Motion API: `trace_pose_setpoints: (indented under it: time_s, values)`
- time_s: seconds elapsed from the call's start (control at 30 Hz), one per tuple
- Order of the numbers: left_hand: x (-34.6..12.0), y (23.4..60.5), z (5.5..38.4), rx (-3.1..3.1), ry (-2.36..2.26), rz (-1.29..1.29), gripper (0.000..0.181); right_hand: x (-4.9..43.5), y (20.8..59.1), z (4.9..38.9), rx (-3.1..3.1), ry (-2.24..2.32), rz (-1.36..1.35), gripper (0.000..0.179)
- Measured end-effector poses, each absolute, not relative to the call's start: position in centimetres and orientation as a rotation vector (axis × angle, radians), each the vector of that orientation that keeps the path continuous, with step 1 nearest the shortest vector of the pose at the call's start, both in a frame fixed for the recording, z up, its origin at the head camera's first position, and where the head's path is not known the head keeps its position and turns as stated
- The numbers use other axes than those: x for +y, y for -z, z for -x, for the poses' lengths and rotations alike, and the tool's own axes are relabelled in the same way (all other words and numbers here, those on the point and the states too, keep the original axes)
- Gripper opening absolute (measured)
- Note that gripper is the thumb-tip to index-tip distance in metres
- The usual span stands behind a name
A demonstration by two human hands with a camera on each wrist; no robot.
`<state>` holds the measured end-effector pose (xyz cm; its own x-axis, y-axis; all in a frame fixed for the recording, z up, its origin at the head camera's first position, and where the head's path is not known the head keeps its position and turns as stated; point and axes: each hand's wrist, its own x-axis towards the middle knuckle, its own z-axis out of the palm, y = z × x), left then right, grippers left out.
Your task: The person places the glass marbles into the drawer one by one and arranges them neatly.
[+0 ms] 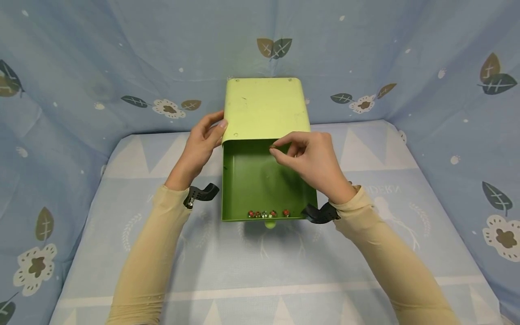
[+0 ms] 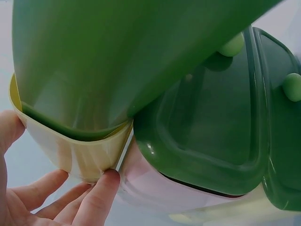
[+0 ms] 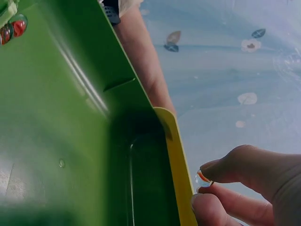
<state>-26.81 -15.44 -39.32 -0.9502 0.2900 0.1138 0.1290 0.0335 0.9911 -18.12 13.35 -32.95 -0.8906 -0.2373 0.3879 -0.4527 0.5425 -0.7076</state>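
Observation:
A yellow-green drawer box (image 1: 266,108) stands at the back with its green drawer (image 1: 264,180) pulled out. My left hand (image 1: 203,144) holds the side of the box casing; in the left wrist view, the thumb and fingers lie across the yellow casing (image 2: 70,150). Above the drawer's rear part, my right hand (image 1: 310,158) pinches a small clear marble (image 3: 202,181) with an orange-red streak between thumb and fingertips. Several red and clear marbles (image 1: 265,214) lie in a row along the drawer's front wall.
Below the top drawer, the left wrist view shows further dark green drawer fronts (image 2: 211,127) with round knobs (image 2: 294,87). A pale blue patterned cloth (image 1: 227,271) covers the table. Patterned blue curtains (image 1: 170,54) hang behind and at both sides.

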Motion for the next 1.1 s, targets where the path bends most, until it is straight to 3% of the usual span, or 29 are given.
trace_pose_setpoints:
  time_s: [1.1]
  values:
    - [-15.6,39.3,26.6,2.174,-2.049,-0.456,0.060,11.6,34.5,20.6,-2.718,-0.948,-0.764,0.008]
